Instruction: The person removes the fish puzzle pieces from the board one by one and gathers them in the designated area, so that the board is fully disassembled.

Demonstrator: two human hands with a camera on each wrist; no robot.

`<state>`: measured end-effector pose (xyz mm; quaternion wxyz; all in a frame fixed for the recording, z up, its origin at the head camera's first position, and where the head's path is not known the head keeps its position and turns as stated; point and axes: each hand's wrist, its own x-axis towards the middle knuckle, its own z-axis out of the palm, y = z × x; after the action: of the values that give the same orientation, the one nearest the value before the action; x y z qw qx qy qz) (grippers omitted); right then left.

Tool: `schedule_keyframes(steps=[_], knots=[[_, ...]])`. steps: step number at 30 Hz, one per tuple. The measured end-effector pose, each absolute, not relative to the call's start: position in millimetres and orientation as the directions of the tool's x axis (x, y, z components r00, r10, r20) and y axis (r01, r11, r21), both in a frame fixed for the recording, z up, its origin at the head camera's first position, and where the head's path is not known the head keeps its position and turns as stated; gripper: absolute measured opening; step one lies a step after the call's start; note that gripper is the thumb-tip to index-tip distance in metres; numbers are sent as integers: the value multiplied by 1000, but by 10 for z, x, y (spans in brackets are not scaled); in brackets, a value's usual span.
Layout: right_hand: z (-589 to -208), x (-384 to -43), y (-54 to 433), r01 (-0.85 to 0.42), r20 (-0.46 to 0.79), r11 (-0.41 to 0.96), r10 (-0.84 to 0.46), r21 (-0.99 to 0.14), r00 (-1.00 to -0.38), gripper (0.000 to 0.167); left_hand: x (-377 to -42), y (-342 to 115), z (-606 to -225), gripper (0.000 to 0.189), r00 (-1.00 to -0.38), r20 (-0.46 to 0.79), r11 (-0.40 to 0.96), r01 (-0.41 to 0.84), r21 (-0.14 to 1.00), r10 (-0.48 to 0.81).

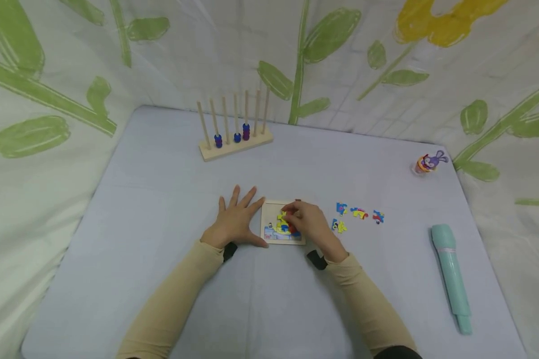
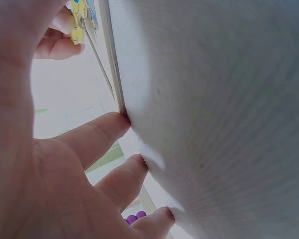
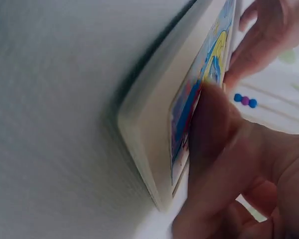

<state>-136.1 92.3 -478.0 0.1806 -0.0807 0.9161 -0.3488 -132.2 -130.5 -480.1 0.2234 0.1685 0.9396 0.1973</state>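
Note:
A small wooden tray puzzle (image 1: 284, 242) lies flat on the table, its lower part filled with colourful pieces. My left hand (image 1: 234, 222) is spread beside it, fingers straight, with thumb and index finger touching the tray's left edge. Over the tray, my right hand (image 1: 315, 227) pinches a yellow puzzle piece (image 2: 76, 31) between thumb and fingers. Red and blue fitted pieces (image 3: 185, 117) show under the right fingers in the right wrist view; the hand covers part of the tray's right side.
Several loose puzzle pieces (image 1: 359, 213) lie right of the tray. Behind it stands a wooden peg rack (image 1: 238, 146) with blue and purple beads. A purple rabbit toy (image 1: 426, 163) sits at the back right, and a teal microphone-shaped object (image 1: 451, 274) lies at the right.

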Motion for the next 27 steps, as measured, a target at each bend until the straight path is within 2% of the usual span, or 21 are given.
schedule_keyframes(steps=[5,10,14,17,19,23,27], knots=[[-4743,-1329,946,110,-361,626,-291,-772,-886,22,-1336,-1295,-4811,121,-841,-354,863,230,449,408],[-4732,-1347,1067,141,-363,501,-378,-854,-852,26,-1348,-1286,-4827,121,-841,-347,860,238,451,415],[-4721,-1385,1233,175,-349,450,-337,-875,-874,32,-1341,-1291,-4824,121,-840,-353,862,233,450,412],[-4610,-1411,1567,174,-312,510,-199,-842,-929,34,-1329,-1294,-4819,122,-840,-360,864,225,451,406],[-4505,-1400,1885,207,-319,572,-100,-793,-943,35,-1324,-1298,-4814,122,-840,-363,864,218,453,402],[-4403,-1317,2445,324,-425,667,13,-670,-905,39,-1315,-1319,-4788,122,-844,-363,863,206,460,395],[-4495,-1251,2648,398,-500,701,68,-593,-864,38,-1313,-1330,-4773,121,-845,-362,861,202,468,395]])
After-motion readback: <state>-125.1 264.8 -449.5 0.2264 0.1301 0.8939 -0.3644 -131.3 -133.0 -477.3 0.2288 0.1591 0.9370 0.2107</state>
